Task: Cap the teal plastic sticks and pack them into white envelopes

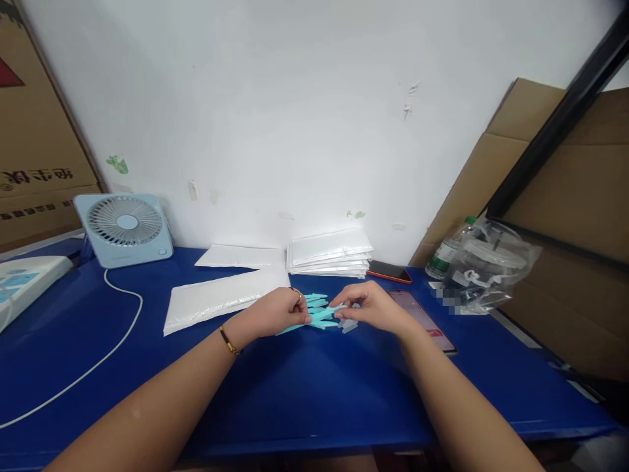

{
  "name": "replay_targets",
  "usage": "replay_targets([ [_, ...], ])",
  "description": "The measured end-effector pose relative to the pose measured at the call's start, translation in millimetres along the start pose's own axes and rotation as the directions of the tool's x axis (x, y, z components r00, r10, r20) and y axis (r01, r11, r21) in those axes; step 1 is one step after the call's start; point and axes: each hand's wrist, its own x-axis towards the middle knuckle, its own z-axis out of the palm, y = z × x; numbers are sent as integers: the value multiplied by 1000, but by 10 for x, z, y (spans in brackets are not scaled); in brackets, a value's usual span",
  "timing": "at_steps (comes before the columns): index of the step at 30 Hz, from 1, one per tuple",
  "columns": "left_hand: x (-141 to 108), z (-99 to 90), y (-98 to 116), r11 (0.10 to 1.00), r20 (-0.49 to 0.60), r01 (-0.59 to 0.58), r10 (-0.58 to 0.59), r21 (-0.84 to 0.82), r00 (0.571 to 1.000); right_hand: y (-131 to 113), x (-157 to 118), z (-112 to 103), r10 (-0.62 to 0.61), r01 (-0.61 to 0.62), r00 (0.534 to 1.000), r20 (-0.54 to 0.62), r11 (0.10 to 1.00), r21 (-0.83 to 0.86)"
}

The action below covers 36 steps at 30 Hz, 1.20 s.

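Observation:
Several slim teal plastic sticks (317, 303), long with narrow tips, lie in a loose bunch on the blue table between my hands. My left hand (282, 311) is closed in a pinch at their left ends. From the other side, my right hand (368, 305) pinches one teal stick (336, 310) across the bunch. Small translucent pieces (349, 325) lie under and beside my right fingers; their kind is unclear. Behind my left hand rests a white padded mailer (211, 303), and a stack of white padded mailers (329, 252) stands farther back.
A light blue fan (128, 226) stands at the back left, its white cable (140, 305) running forward. A white power strip (29, 282) is far left. A phone (422, 319), an orange-edged phone (389, 271), a bottle (445, 255) and a bagged cup (486, 269) are right.

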Motion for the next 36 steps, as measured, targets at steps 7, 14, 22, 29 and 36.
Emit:
replay_targets([
  [7,-11,-75,-62,960,75,25,-4,-278,997,37,-33,-186,-23,40,955,-294,998,51],
  [14,51,-80,-93,968,-230,-65,8,-241,973,91,7,-241,140,-49,879,-456,977,206],
  [22,75,-63,-112,994,-298,-43,11,-101,954,116,75,-103,133,-6,904,-407,954,299],
  [29,97,-42,-142,995,-287,-44,17,-89,958,77,66,-86,64,22,916,-396,978,210],
  [36,99,-31,-121,992,-279,-51,18,-112,960,66,73,-33,52,23,929,-366,980,198],
])
